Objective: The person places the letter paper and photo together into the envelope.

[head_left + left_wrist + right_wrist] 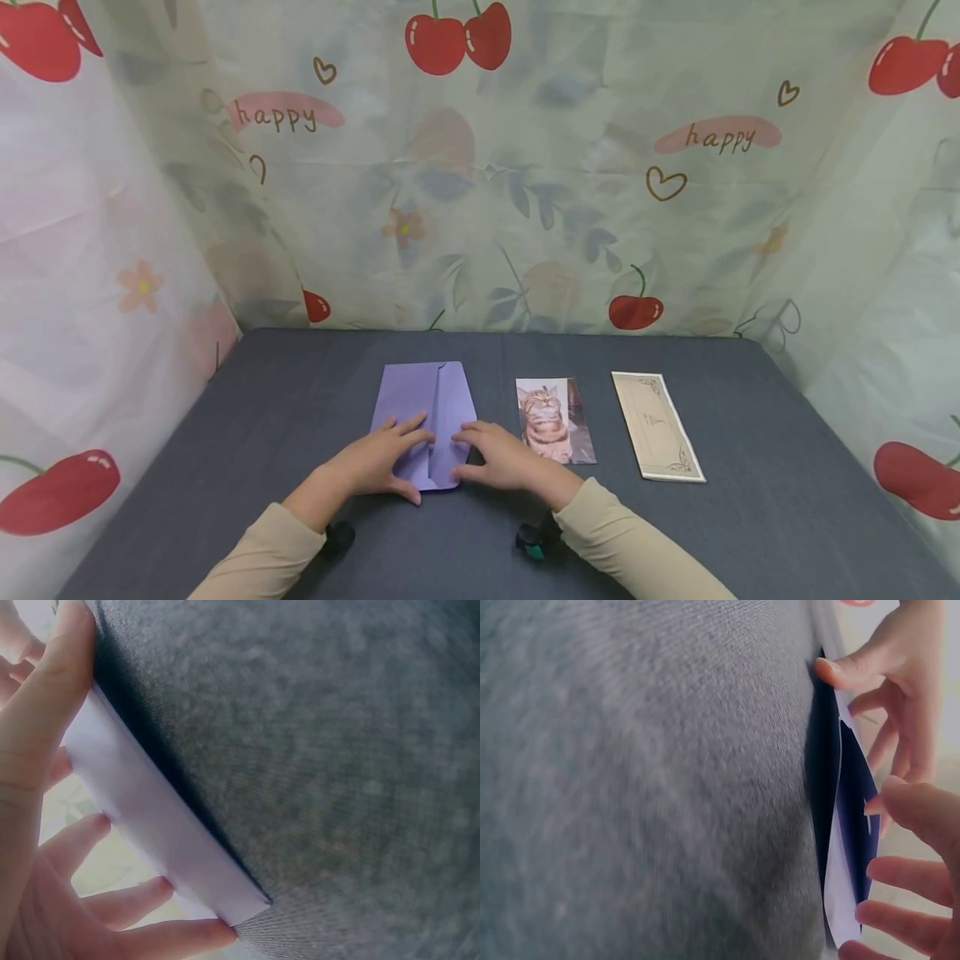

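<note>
A purple envelope [408, 387] lies on the dark cloth, with a long flap [452, 400] along its right side. My left hand [382, 457] rests on the lower left part, fingers spread over the paper and thumb at the near edge. On the right, the fingertips of my right hand [498, 454] touch the flap, the thumb close to its near corner. The left wrist view has the envelope's edge [180, 832] lying along the fingertips. From the right wrist, the flap side [842, 900] stands slightly raised, with a dark gap below it.
Right of the envelope lies a cat photo card [546, 417], its near left part close to my right wrist. Farther right is a beige card with ornate corners [656, 425]. A dark cloth [300, 400] covers the table; cherry-patterned curtains [525, 183] hang behind and at both sides.
</note>
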`<state>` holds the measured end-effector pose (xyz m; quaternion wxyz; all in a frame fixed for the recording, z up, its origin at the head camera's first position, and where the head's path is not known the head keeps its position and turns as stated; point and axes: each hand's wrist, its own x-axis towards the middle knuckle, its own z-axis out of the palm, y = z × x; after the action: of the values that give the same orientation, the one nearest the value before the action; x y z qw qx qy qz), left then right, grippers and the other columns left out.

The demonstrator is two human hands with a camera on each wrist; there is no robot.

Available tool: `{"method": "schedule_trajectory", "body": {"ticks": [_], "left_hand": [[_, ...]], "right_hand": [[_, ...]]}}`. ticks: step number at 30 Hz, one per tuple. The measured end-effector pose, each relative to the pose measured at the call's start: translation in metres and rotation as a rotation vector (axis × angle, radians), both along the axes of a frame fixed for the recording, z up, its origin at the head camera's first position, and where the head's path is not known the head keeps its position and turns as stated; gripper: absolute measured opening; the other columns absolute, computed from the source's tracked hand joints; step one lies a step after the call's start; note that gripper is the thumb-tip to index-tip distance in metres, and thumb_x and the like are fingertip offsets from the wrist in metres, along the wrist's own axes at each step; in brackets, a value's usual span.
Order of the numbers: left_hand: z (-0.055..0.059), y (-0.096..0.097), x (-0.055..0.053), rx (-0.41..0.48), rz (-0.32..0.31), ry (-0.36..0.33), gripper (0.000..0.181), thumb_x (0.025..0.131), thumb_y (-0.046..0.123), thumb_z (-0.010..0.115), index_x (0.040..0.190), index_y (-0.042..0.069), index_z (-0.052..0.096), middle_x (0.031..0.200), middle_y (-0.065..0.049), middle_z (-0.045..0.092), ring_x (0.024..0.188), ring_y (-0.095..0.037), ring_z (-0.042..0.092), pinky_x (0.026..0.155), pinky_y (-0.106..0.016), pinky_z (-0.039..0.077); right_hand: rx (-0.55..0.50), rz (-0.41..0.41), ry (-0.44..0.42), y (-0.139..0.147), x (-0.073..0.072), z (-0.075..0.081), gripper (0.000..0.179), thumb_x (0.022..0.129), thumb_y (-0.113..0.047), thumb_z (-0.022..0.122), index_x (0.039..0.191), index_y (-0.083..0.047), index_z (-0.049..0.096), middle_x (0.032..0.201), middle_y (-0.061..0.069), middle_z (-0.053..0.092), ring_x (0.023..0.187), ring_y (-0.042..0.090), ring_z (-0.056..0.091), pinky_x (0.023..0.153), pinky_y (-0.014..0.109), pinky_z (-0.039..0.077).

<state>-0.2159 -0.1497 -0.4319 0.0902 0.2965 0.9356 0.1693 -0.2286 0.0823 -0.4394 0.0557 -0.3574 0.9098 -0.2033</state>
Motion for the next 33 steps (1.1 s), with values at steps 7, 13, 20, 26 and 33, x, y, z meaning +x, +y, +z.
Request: {"method": "schedule_trajectory", "body": {"ticks": [7,13,20,26,33], "left_hand": [[0.000,-0.001,-0.001,-0.005,0.004,0.005,0.077,0.066,0.051,0.077,0.129,0.017,0.050,0.151,-0.018,0.031,0.125,-0.061,0.032,0.096,-0.065,0.036],[0.000,-0.001,0.000,0.001,0.016,-0.017,0.076,0.066,0.050,0.077,0.129,0.017,0.051,0.152,-0.017,0.030,0.126,-0.061,0.031,0.098,-0.065,0.035],[-0.001,-0.002,0.001,0.025,-0.002,0.000,0.076,0.066,0.048,0.078,0.129,0.015,0.050,0.151,-0.019,0.031,0.125,-0.062,0.031,0.098,-0.065,0.034],[-0.003,-0.002,0.001,0.038,-0.001,0.002,0.075,0.066,0.047,0.079,0.128,0.016,0.050,0.151,-0.019,0.030,0.125,-0.063,0.031,0.098,-0.066,0.033],[-0.002,-0.003,0.002,0.045,-0.004,0.017,0.075,0.065,0.047,0.079,0.127,0.016,0.050,0.150,-0.019,0.031,0.124,-0.063,0.032,0.097,-0.066,0.034]], "right_hand": [[-0.104,-0.001,0.035,0.009,-0.002,0.005,0.042,0.089,-0.028,0.062,0.122,-0.001,0.058,0.125,0.017,0.058,0.119,0.029,0.055,0.100,0.043,0.043],[-0.164,-0.050,0.044,0.021,-0.002,0.005,0.042,0.089,-0.027,0.062,0.121,-0.001,0.059,0.120,0.014,0.062,0.115,0.027,0.057,0.098,0.043,0.044],[-0.239,-0.165,0.028,0.048,-0.004,0.003,0.039,0.086,-0.023,0.065,0.117,0.000,0.061,0.113,0.015,0.065,0.102,0.029,0.063,0.085,0.042,0.050],[-0.329,-0.269,-0.001,0.075,-0.005,0.001,0.037,0.085,-0.017,0.067,0.116,0.003,0.061,0.111,0.019,0.066,0.094,0.030,0.067,0.079,0.040,0.055],[-0.339,-0.449,0.008,0.105,-0.005,0.000,0.037,0.083,-0.013,0.068,0.114,0.005,0.061,0.109,0.021,0.066,0.090,0.030,0.067,0.075,0.038,0.055]]}}
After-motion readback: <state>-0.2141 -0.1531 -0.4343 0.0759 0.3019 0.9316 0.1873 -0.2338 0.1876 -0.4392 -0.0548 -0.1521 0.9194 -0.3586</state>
